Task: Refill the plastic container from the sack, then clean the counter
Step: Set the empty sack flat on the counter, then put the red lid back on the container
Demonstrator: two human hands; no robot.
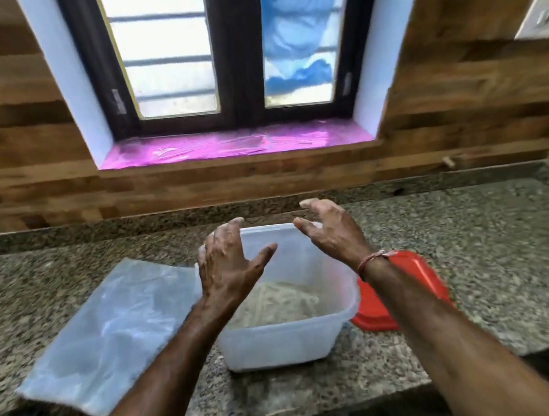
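Left hand (228, 267): I saw fingers spread over the container (290, 338), holding nothing.
Right hand (331, 232): spread, empty.
Lid (419, 277): at container's 3 o'clock.

My 2 bare forearms extended; left hand (227, 267) and right hand (331, 232) raised, fingers spread, holding nothing.
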